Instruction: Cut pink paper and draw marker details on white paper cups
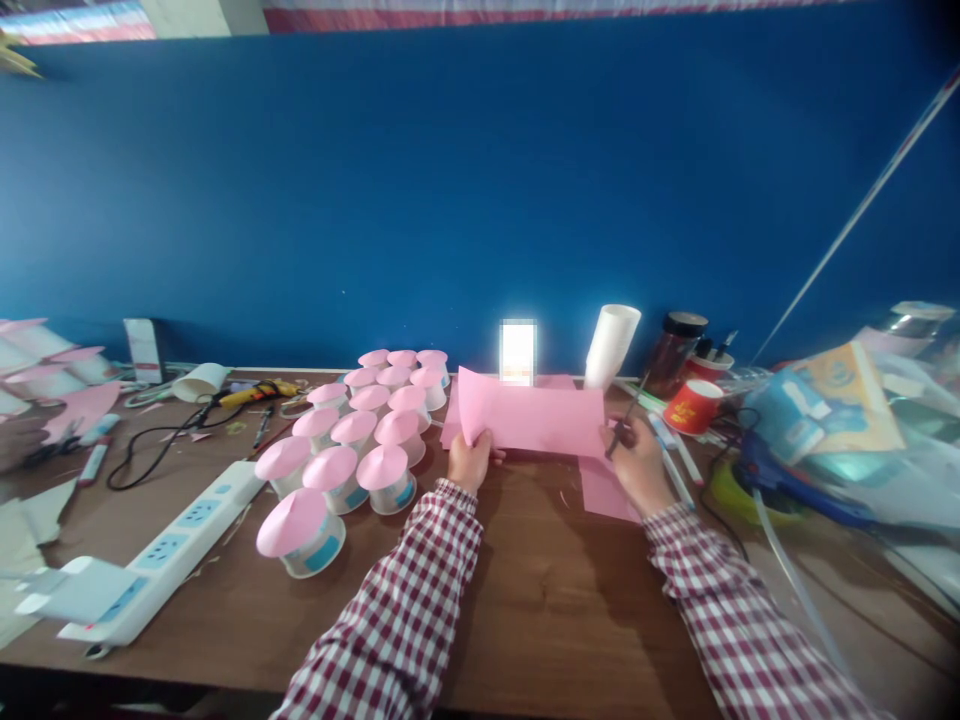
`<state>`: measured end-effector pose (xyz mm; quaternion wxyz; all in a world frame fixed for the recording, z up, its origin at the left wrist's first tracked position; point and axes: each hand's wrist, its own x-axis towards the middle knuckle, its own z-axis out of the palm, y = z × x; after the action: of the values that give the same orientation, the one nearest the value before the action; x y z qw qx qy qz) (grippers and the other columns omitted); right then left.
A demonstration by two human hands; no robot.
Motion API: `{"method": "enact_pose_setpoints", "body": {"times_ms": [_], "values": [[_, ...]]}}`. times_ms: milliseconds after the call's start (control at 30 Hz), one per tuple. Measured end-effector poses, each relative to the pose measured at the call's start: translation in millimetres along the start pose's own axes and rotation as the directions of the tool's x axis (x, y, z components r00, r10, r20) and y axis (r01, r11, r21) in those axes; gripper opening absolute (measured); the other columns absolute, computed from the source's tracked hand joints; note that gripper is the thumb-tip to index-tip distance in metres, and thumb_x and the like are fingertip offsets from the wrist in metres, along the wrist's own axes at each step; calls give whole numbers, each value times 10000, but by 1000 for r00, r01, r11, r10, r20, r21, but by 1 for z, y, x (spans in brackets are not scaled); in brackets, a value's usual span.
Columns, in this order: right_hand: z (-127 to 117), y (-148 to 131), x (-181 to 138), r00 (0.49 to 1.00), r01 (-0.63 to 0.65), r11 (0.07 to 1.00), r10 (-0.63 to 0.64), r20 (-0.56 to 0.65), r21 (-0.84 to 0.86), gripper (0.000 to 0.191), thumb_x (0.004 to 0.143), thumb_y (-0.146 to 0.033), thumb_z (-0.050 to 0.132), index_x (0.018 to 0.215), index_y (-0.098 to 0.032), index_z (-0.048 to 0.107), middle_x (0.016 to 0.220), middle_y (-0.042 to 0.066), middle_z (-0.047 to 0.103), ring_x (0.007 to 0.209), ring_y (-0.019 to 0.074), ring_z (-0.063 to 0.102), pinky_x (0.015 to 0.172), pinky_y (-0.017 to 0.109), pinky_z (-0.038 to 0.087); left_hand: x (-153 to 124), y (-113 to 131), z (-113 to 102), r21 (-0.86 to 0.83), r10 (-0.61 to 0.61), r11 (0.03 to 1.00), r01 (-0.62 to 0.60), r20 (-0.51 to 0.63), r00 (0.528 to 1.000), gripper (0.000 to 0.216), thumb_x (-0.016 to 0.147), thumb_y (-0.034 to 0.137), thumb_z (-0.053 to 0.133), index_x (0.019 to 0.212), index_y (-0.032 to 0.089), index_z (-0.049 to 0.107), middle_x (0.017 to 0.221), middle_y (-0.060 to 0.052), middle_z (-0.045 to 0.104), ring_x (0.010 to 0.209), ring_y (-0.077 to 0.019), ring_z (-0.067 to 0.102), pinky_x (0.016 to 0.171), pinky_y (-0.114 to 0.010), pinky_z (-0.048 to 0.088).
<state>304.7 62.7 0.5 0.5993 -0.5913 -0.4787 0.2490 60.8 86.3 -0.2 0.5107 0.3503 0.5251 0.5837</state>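
Note:
In the head view, my left hand (469, 461) pinches the lower left part of a pink paper sheet (544, 418), whose left end curls upward. My right hand (639, 465) is closed around dark scissors (622, 432) at the sheet's right edge; the blades are blurred and point up and away. More pink paper (606, 490) lies flat on the table beneath, partly covered by the held sheet. Left of my hands stand several white paper cups with pink cone-shaped paper tops (301, 522), grouped in rows.
A stack of white cups (613, 345) stands by the blue partition (480, 180). Red paper cups (694, 407) and a dark jar (677, 352) are at right. A white power strip (176, 545) lies at left, with a yellow glue gun (259, 391) behind it. Another person's hand (22, 437) is at far left.

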Motion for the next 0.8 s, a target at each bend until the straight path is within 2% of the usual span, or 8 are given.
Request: {"method": "enact_pose_setpoints", "body": {"times_ms": [367,800], "values": [[0,4,2,999,20,999,-21,-27,-26,552,686,-553,732,1054,-154,634,945,107,691,772,210,662,633,312,539,2,-2,-1,-19,20,1000,-19,12,1000,59,757,93,638,735,108,585,454,9,590,432,-151,630,396,-194,490],[0,1,1,1000,6,999,-7,-13,-34,600,676,-601,730,1056,-148,630,952,132,707,790,240,683,608,322,550,1,-1,0,-42,-16,999,16,-7,1000,74,753,85,637,708,109,584,450,1,587,425,-152,621,402,-201,490]]}}
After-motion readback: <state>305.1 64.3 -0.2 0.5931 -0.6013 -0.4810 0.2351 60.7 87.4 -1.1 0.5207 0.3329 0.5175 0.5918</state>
